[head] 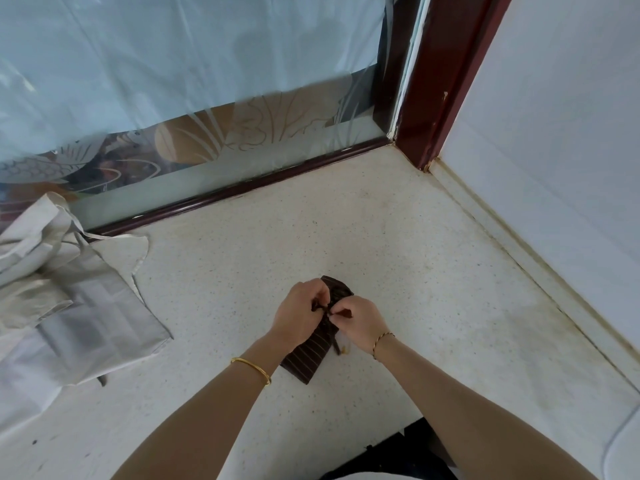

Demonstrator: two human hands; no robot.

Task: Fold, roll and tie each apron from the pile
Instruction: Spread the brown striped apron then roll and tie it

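Note:
A dark brown striped apron [306, 358], rolled into a narrow bundle, lies on the speckled white counter [242, 271] in front of me. Both hands meet over its middle. My left hand [299, 315] pinches the dark tie string at the bundle's top. My right hand [358, 322] pinches the same string from the right side. The far end of the roll [337, 287] sticks out beyond my fingers. The knot itself is hidden between my fingers.
A pile of pale beige aprons [65, 299] lies crumpled at the left of the counter. A frosted glass panel with a dark red frame [225, 195] borders the back. A white wall [554, 168] closes the right side. The counter's front edge [412, 427] is near my body.

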